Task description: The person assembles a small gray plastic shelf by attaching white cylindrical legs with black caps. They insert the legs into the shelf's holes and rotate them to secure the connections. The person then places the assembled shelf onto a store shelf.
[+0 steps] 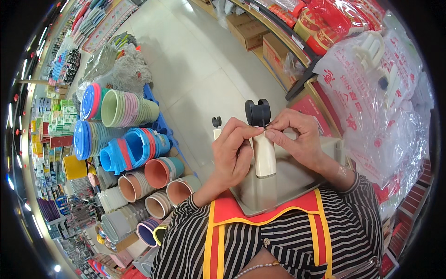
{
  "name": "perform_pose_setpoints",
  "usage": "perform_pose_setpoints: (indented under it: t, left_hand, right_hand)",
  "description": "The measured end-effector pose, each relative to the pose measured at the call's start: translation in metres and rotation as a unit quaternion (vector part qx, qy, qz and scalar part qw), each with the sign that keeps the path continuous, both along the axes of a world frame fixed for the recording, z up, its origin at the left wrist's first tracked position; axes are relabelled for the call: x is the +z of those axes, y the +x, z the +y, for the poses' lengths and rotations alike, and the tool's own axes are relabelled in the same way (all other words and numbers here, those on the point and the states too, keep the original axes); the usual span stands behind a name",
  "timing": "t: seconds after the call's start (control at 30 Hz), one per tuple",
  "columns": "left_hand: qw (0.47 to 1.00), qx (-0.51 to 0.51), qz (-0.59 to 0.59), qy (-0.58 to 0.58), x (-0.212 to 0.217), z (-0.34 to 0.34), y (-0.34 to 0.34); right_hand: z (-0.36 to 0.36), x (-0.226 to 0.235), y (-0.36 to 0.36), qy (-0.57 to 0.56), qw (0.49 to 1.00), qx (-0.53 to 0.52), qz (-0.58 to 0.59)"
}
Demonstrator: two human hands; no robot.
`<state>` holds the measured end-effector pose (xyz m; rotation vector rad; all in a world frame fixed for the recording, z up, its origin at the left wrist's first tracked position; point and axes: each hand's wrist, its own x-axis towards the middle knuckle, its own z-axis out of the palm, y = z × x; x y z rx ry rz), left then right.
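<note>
A black twin-wheel caster [258,113] stands wheel-up at the top of a short cream leg [265,160]. My left hand [233,151] is closed, its thumb and forefinger pinching the leg's top end just under the wheel. From the other side, my right hand [297,137] pinches the caster's stem between thumb and fingers. The leg rises from a grey, shallow tray-like panel [297,176] that rests against my red and yellow apron [260,216]. Beyond my left hand a second, smaller-looking black caster [216,122] tops another cream leg.
Stacked plastic buckets and bins [130,109] crowd the left, by a blue crate [162,128]. Cardboard boxes [248,31] sit on the shelving ahead. Clear plastic-wrapped goods [371,107] bulge close on the right. Pale tiled floor [200,65] runs between.
</note>
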<state>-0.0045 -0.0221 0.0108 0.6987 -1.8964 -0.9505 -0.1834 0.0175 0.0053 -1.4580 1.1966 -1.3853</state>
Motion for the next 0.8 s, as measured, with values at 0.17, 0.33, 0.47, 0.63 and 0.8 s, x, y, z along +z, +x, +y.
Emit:
perform_pose_setpoints:
  t: [0.17, 0.33, 0.47, 0.63, 0.8]
  left_hand:
    - [1.000, -0.016, 0.004, -0.009, 0.000, 0.000, -0.001]
    - [1.000, -0.017, -0.011, 0.012, 0.006, 0.005, -0.003]
    - [1.000, -0.024, -0.007, -0.007, 0.003, 0.003, -0.006]
    - [0.999, -0.031, 0.009, 0.022, -0.008, -0.006, -0.011]
    - [0.984, -0.074, 0.025, 0.159, -0.002, 0.008, 0.004]
  right_hand:
    - [0.004, -0.005, -0.002, -0.022, 1.000, 0.002, -0.013]
    - [0.009, -0.006, -0.005, -0.023, 0.999, -0.003, -0.022]
    - [0.010, -0.008, -0.005, -0.023, 0.999, -0.004, -0.034]
    - [0.007, -0.012, -0.006, 0.030, 0.997, -0.018, -0.074]
    - [0.003, -0.013, -0.012, 0.101, 0.983, -0.028, -0.153]
